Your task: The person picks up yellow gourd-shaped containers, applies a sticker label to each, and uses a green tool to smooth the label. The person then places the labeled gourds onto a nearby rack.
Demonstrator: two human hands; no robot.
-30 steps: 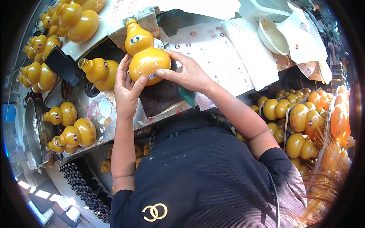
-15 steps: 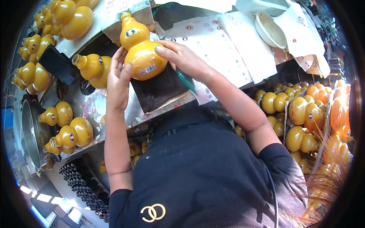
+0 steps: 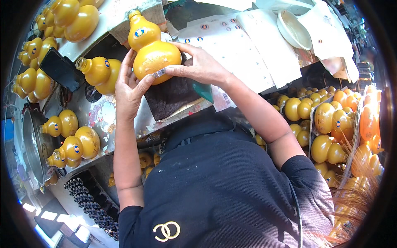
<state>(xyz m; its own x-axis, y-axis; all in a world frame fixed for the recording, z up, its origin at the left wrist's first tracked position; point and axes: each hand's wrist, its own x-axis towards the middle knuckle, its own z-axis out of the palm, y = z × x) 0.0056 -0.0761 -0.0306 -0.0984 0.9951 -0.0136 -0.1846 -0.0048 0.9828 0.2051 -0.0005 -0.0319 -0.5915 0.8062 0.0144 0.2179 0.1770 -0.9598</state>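
A yellow gourd-shaped bottle [image 3: 145,35] lies tilted back over a dark cloth pad [image 3: 167,101], its neck pointing away from me. It has a small round blue sticker on its upper bulb. My left hand [image 3: 129,89] grips its lower bulb from the left, and my right hand [image 3: 202,66] grips it from the right. Both thumbs press at the two ends of a barcode label [image 3: 159,73] near the bottle's base. The fingers behind the bottle are partly hidden.
White sticker sheets [image 3: 231,53] and a pale oval bowl [image 3: 294,31] lie to the right. A green object [image 3: 203,91] sits beside the pad. Another gourd bottle [image 3: 101,74] and a dark phone-like slab [image 3: 62,69] are at left. Racks of yellow bottles [image 3: 326,120] stand at right.
My right thumb has come down from the bottle's side onto the barcode label, and my left thumb has moved in to its other end. The bottle has shifted slightly left.
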